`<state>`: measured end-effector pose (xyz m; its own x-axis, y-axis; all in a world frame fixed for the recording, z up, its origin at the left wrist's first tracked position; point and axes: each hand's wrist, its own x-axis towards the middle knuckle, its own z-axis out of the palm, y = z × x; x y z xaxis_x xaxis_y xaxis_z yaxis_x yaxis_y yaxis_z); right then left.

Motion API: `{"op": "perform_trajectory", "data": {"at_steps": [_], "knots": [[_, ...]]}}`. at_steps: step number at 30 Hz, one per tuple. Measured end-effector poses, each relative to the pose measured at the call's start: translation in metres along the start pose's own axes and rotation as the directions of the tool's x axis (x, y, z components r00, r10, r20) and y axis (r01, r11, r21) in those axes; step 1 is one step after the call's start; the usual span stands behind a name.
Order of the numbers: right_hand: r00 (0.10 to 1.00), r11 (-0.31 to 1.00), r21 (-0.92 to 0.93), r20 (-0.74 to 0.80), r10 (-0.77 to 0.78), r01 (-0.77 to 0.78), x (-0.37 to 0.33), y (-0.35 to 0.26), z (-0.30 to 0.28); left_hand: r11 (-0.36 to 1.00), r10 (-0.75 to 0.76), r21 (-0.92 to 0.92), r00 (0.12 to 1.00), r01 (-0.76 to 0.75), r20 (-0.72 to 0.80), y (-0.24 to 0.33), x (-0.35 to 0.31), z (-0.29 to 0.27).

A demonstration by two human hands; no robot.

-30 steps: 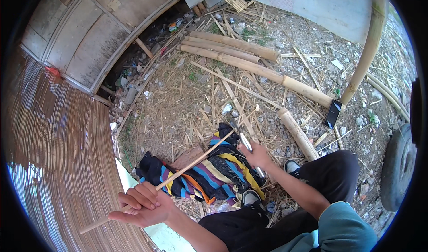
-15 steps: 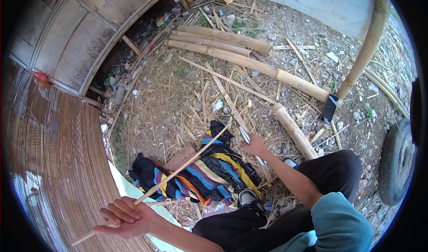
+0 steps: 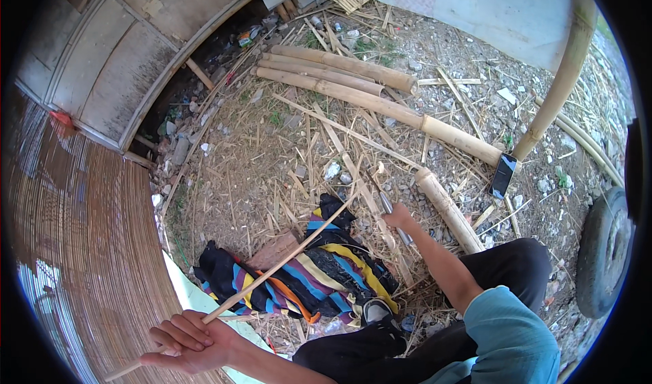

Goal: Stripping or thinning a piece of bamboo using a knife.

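My left hand (image 3: 185, 342) is closed around the lower part of a long, pale bamboo stick (image 3: 282, 262). The stick slants up and to the right, over a striped cloth (image 3: 326, 275), its far tip near the middle of the view. In my right hand (image 3: 399, 216) is a silver-handled knife (image 3: 387, 205), gripped close to the stick's tip but apart from it. Its thin blade is hard to make out against the straw-coloured scraps. A reddish brick (image 3: 273, 249) lies partly under the stick, on the cloth.
Several bamboo poles (image 3: 380, 102) lie across the ground beyond my hands, with a shorter bamboo piece (image 3: 448, 211) by my knee. A phone (image 3: 502, 175) leans by an upright bamboo post (image 3: 560, 78). A tyre (image 3: 603, 251) stands at right; a slatted bamboo screen (image 3: 88, 234) fills the left.
My right hand, with the knife, has shifted slightly right and away from the stick's tip. The left hand keeps its hold, a little lower in view. The whole view has shifted slightly.
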<state>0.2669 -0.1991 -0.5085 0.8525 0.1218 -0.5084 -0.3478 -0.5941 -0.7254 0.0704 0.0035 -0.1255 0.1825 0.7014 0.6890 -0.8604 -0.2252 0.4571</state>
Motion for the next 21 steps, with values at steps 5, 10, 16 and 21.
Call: {"op": "perform_trajectory", "data": {"at_steps": [5, 10, 16, 21], "knots": [[0.997, 0.992, 0.105, 0.030, -0.073, 0.069, -0.035, 0.001, 0.014, 0.999, 0.014, -0.041, 1.000, -0.014, -0.013, -0.010, 0.002, -0.001], [0.996, 0.923, 0.378, 0.020, -0.082, 0.069, -0.100, 0.006, 0.040, 1.000, 0.010, 0.022, 0.999, -0.009, -0.046, -0.014, 0.011, -0.017], [0.980, 0.801, 0.567, 0.156, 0.125, -0.193, -0.162, 0.057, 0.065, 0.997, -0.070, 0.020, 0.968, 0.077, -0.240, -0.034, 0.002, -0.015], [0.968, 0.845, 0.482, 0.205, 0.147, -0.230, -0.194, 0.079, 0.065, 0.995, -0.089, -0.076, 0.962, 0.072, -0.258, -0.048, -0.008, -0.017]]}}
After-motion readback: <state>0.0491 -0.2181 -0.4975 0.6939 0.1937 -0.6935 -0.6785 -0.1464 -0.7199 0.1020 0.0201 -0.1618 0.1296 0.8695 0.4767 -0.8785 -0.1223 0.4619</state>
